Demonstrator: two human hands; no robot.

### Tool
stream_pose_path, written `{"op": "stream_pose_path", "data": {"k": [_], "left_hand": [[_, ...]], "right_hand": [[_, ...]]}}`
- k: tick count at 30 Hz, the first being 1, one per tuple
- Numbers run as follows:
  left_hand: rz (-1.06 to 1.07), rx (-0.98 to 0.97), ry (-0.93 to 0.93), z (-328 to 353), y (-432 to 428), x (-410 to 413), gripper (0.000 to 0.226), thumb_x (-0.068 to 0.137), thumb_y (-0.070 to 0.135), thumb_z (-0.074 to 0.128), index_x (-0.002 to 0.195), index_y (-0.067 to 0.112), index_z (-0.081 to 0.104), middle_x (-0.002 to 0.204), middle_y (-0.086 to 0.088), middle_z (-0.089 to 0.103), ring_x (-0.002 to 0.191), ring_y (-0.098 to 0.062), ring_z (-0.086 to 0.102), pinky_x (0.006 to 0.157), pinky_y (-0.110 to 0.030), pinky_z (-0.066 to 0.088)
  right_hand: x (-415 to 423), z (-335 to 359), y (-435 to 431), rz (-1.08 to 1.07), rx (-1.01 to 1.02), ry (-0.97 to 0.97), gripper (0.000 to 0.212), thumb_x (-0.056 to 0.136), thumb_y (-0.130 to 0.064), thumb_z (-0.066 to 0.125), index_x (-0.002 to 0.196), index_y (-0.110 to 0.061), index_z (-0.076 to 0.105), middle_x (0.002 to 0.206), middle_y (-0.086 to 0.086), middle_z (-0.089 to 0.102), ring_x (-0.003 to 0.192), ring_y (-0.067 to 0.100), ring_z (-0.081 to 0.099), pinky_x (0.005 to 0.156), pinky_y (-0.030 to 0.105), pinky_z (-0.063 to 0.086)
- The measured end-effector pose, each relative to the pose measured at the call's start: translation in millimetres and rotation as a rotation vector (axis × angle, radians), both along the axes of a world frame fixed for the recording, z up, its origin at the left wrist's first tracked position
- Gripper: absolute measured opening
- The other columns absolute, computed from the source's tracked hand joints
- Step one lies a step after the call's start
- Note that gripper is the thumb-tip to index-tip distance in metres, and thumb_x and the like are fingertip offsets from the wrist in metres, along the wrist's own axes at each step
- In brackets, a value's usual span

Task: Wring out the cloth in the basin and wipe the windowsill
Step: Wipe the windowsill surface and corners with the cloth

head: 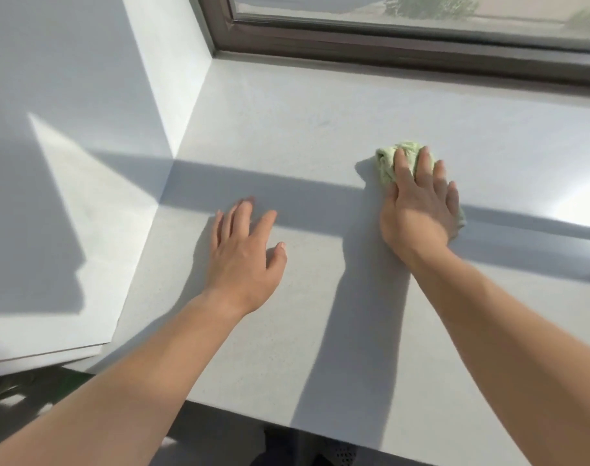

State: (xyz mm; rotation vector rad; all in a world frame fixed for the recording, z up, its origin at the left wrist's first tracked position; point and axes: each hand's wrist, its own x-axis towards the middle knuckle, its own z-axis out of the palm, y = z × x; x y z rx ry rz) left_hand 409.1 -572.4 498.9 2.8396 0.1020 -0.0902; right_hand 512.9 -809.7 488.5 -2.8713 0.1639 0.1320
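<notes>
A crumpled pale green cloth (pixel 391 160) lies on the light grey windowsill (pixel 286 129). My right hand (pixel 419 206) presses flat on top of it, fingers straight and pointing toward the window; most of the cloth is hidden under the palm, with a bit showing at the hand's right edge. My left hand (pixel 244 257) rests flat on the sill to the left, fingers spread and holding nothing. No basin is in view.
A dark brown window frame (pixel 387 45) runs along the back of the sill. The white reveal wall (pixel 85 163) bounds the sill on the left. The sill's front edge (pixel 253 415) lies near my forearms, with dark floor below.
</notes>
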Motion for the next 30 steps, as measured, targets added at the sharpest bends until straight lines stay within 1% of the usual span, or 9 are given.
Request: {"op": "stream_pose_path", "data": {"k": [2,7,12,14,20,22,26,27,30], "left_hand": [[-0.022,-0.013,-0.017,-0.2,-3.7,19.5,0.053,0.092,0.041,0.035,0.141,0.021,0.037,0.159,-0.015,0.021,0.149,-0.026,0.010,0.122,-0.045,-0.001],[-0.078,0.021,-0.006,-3.6,-9.4,77.1,0.060,0.095,0.036,0.042,0.151,0.022,0.027,0.164,-0.010,0.006,0.151,-0.022,-0.003,0.121,-0.043,-0.008],[-0.076,-0.001,0.003,-11.4,-14.2,130.5,0.061,0.095,0.037,0.037,0.153,0.027,0.021,0.165,-0.006,0.000,0.151,-0.021,-0.008,0.121,-0.041,-0.010],[-0.051,-0.035,0.015,-15.6,-16.7,145.4,0.062,0.094,0.040,0.030,0.154,0.027,0.018,0.165,-0.005,-0.002,0.151,-0.020,-0.010,0.121,-0.042,-0.010],[-0.038,0.020,-0.031,-19.8,-21.9,149.4,0.064,0.093,0.041,0.019,0.155,0.024,0.017,0.165,-0.010,0.003,0.151,-0.024,-0.006,0.121,-0.049,-0.004],[-0.040,0.036,-0.033,-19.4,-21.9,150.2,0.064,0.094,0.040,0.019,0.155,0.024,0.016,0.165,-0.010,0.004,0.151,-0.024,-0.006,0.121,-0.050,-0.002],[-0.029,0.051,-0.038,-19.9,-21.7,151.1,0.065,0.093,0.040,0.021,0.155,0.023,0.018,0.165,-0.010,0.006,0.152,-0.025,-0.004,0.121,-0.050,-0.001],[-0.028,0.051,-0.038,-19.4,-21.2,151.2,0.065,0.092,0.040,0.023,0.155,0.023,0.020,0.165,-0.010,0.007,0.152,-0.025,-0.002,0.121,-0.050,0.000],[-0.039,0.076,-0.052,-18.6,-19.4,152.5,0.065,0.090,0.040,0.030,0.152,0.020,0.030,0.163,-0.014,0.015,0.151,-0.030,0.007,0.121,-0.053,0.006]], "right_hand": [[0.6,1.2,23.2,-0.005,-0.014,-0.006,0.056,0.100,-0.029,0.028,0.154,-0.037,0.016,0.167,0.000,0.003,0.152,0.027,0.001,0.122,0.046,0.004],[-18.2,-2.6,25.2,0.530,-0.035,-0.092,0.058,0.099,-0.025,0.038,0.154,-0.037,0.025,0.165,-0.003,0.015,0.152,0.026,0.011,0.122,0.042,0.007],[70.3,-2.5,-10.4,0.029,-0.007,-0.060,0.053,0.102,-0.030,0.030,0.154,-0.039,0.020,0.167,-0.002,0.008,0.153,0.025,0.005,0.122,0.045,0.005],[82.3,-3.6,4.6,-0.053,-0.021,-0.047,0.055,0.102,-0.032,0.028,0.155,-0.039,0.014,0.167,-0.001,0.003,0.153,0.026,0.000,0.122,0.045,0.002],[72.6,-6.0,18.8,0.520,-0.036,-0.106,0.053,0.102,-0.031,0.033,0.154,-0.039,0.023,0.166,-0.003,0.014,0.153,0.024,0.010,0.122,0.044,0.010],[106.8,-3.7,0.3,0.417,-0.057,-0.081,0.052,0.103,-0.034,0.028,0.154,-0.041,0.021,0.166,-0.006,0.012,0.153,0.023,0.009,0.122,0.043,0.008],[152.8,-1.6,27.8,-0.081,-0.025,-0.067,0.057,0.099,-0.028,0.031,0.154,-0.033,0.019,0.166,0.005,0.008,0.151,0.032,0.006,0.121,0.052,0.007],[152.5,-2.9,49.2,-0.035,-0.024,-0.079,0.058,0.098,-0.029,0.031,0.154,-0.032,0.018,0.166,0.007,0.008,0.151,0.033,0.006,0.121,0.052,0.007],[149.5,-4.1,94.8,0.422,-0.028,-0.100,0.054,0.101,-0.039,0.027,0.154,-0.035,0.022,0.165,0.003,0.014,0.152,0.031,0.010,0.121,0.048,0.009]]}}
